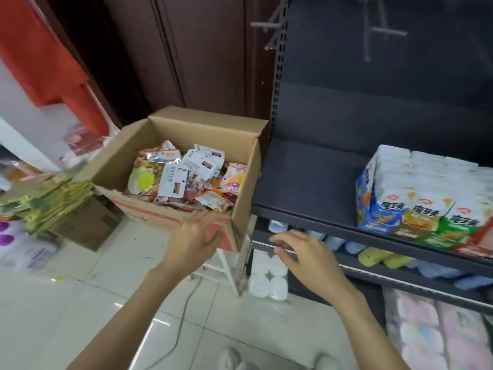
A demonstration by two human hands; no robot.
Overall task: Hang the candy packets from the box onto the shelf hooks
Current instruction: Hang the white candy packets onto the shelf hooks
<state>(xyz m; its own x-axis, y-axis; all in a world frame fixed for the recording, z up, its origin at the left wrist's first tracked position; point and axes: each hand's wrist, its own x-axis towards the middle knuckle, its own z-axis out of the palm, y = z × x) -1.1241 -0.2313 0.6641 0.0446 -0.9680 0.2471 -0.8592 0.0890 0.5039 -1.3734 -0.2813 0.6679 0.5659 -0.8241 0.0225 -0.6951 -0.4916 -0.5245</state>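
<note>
Pale floor tiles (80, 311) and a dark shelf unit (306, 177) frame an open cardboard box (112, 166) of candy packets (184, 174), heaped at mixed angles, at twelve o'clock from both hands. Left hand (196, 236) touches the box's near corner, fingers relaxed, holding nothing. Right hand (301, 252) hovers open by the shelf edge. Hooks (266, 24) jut out at one o'clock, high above. Snack packs (416, 193) fill the shelf at three o'clock.

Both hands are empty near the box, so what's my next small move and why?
Probably reach the left hand over the near wall of the box and pinch one candy packet; neither it nor the right hand holds anything, and the hooks look bare.
</note>
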